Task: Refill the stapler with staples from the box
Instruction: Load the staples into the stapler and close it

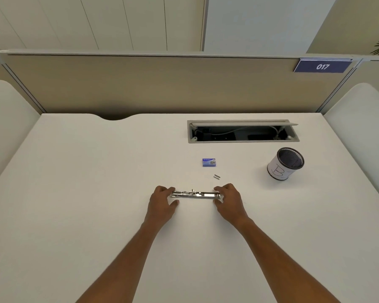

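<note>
The opened stapler point(196, 194) is pinched at its ends by the left hand point(162, 201) and right hand point(229, 200). The box point(208, 162) is set beyond.

Soft, even indoor light; wide-angle view with bowed edges.
The white table point(96, 193) is lit evenly from overhead, matte, dimming a little toward the near corners. A faint, diffuse shadow lies beside the mesh cup point(284, 169). The chrome stapler point(195, 194) carries small bright glints. Straight lines of the partition point(140, 84) curve toward the borders. Print on the blue box point(208, 162) is too soft to read.
</note>
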`<state>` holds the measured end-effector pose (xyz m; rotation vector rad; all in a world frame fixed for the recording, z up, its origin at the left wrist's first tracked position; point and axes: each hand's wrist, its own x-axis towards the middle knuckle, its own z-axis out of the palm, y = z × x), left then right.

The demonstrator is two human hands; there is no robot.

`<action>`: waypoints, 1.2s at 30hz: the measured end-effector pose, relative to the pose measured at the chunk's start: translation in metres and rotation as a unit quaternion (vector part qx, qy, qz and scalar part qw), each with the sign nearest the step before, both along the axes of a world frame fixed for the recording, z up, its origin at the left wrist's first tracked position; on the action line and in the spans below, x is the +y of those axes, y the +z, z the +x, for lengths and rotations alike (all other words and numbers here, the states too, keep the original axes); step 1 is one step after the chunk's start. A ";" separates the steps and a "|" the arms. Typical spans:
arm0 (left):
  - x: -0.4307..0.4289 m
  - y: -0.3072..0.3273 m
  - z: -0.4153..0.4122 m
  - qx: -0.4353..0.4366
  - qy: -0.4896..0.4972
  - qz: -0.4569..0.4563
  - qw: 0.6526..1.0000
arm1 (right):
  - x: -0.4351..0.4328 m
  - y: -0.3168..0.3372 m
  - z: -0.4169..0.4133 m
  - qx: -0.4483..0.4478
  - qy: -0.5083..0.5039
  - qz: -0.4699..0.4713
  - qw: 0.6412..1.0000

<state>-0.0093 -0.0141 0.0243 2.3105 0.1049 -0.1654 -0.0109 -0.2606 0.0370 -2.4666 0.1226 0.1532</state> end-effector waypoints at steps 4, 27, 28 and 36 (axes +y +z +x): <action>0.001 0.000 0.005 -0.003 0.005 0.004 1.000 | 0.002 -0.002 0.004 -0.008 0.014 -0.017 1.000; 0.046 0.076 0.017 0.019 -0.007 -0.276 0.961 | -0.008 0.079 -0.002 -0.141 0.081 0.071 0.984; 0.048 0.082 0.017 0.024 -0.004 -0.307 0.952 | -0.008 0.087 -0.002 -0.151 0.086 0.075 0.982; 0.053 0.129 0.017 -0.011 0.014 -0.526 0.850 | -0.002 0.155 0.007 -0.215 0.117 0.082 0.966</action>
